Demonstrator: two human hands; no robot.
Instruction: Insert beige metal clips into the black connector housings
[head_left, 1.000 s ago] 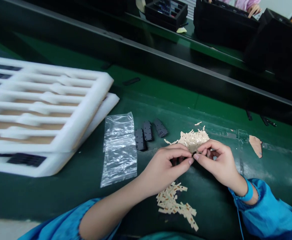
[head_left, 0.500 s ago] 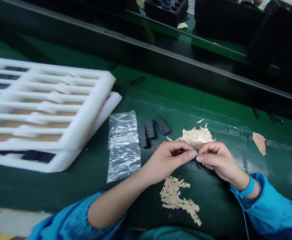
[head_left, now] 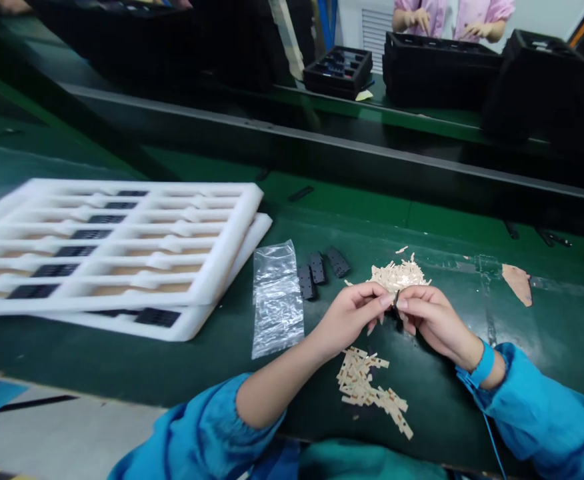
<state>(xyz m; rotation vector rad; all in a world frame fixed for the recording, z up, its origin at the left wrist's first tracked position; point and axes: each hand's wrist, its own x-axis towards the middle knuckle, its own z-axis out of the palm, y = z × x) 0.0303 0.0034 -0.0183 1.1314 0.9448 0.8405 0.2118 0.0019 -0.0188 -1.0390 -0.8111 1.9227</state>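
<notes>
My left hand [head_left: 355, 313] and my right hand [head_left: 435, 317] meet over the green table, thumbs and fingertips pinched from either side on a small black part [head_left: 397, 299]. Most of that part is covered by the fingers. Just beyond them lies a heap of small beige strips [head_left: 397, 272], looking shiny on top. Closer to my body is a second, looser pile of beige strips with dark marks [head_left: 359, 383]. Several flat black pieces [head_left: 317, 268] rest left of the hands, beside a clear plastic bag [head_left: 278, 300].
Two stacked white foam trays [head_left: 225, 247] with black pieces in some slots occupy the left. A torn brown scrap [head_left: 518, 283] lies right. Behind a long dark ledge [head_left: 322, 143] stand black trays [head_left: 339, 70], and a person in a pink sleeve [head_left: 495, 10] works there.
The view has tilted up and shifted left, showing more of the trays and the person opposite. Both hands stay together; the black part now shows between the fingertips.
</notes>
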